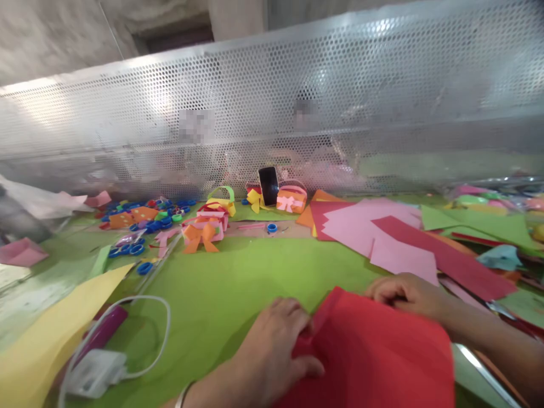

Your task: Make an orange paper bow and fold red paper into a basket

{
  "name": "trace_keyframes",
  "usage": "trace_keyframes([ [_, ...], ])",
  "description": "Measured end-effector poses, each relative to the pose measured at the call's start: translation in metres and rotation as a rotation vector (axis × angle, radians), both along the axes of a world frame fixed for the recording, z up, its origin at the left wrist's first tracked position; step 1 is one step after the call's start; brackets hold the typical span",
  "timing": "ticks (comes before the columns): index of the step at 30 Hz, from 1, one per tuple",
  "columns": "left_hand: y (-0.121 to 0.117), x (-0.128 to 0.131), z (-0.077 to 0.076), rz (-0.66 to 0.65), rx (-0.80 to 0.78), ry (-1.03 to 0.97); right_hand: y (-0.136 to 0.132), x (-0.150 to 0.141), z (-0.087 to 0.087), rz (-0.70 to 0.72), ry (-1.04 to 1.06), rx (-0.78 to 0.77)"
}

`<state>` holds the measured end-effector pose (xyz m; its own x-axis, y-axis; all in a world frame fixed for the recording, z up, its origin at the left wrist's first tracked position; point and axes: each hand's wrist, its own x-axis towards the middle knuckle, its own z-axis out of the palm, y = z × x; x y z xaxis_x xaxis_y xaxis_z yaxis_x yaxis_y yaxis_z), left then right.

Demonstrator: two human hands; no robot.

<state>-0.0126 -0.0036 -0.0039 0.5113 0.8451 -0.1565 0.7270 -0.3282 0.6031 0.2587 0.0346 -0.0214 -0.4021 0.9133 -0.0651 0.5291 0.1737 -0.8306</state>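
Note:
A large sheet of red paper (378, 351) is tilted up above the green table covering (238, 277), low in the view. My left hand (276, 340) is closed on its left edge, the thumb lying on the near face and the fingers bent at the border. At the far edge of the same sheet, my right hand (402, 292) has its fingers curled in a pinch; the paper partly covers them. Just beyond my right hand lies a pile of pink paper (365, 226) with a dark red strip (446, 258) across it.
Small paper baskets (291, 198) and a phone (268, 186) stand before a perforated metal panel (255, 113). Blue plastic rings (136, 247) lie at left. A white charger (96, 371) with its cable and yellow paper (63, 334) are near left; green sheets (488, 224) lie at right.

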Motion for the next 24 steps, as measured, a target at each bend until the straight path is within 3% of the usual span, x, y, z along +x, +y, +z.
trace_keyframes([
  [6,0.006,0.003,-0.011,0.236,-0.234,-0.257,0.001,-0.013,0.006,-0.262,0.148,-0.112],
  [8,0.008,0.004,-0.012,0.292,-0.331,-0.38,-0.004,-0.021,0.004,-0.253,0.127,-0.126],
  [11,0.01,0.004,-0.007,0.332,-0.416,-0.503,-0.012,-0.031,0.002,-0.127,0.109,-0.205],
  [14,0.012,-0.001,-0.001,0.238,-0.537,-0.495,-0.019,-0.036,0.004,-0.03,0.235,-0.323],
  [16,0.013,-0.004,0.003,0.176,-0.603,-0.457,-0.023,-0.038,0.007,-0.044,0.301,-0.347],
  [20,0.017,-0.007,0.008,0.254,-0.571,-0.484,-0.026,-0.041,0.013,-0.121,0.362,-0.399],
  [24,0.021,-0.008,0.01,0.33,-0.535,-0.544,-0.029,-0.044,0.015,-0.073,0.365,-0.555],
])
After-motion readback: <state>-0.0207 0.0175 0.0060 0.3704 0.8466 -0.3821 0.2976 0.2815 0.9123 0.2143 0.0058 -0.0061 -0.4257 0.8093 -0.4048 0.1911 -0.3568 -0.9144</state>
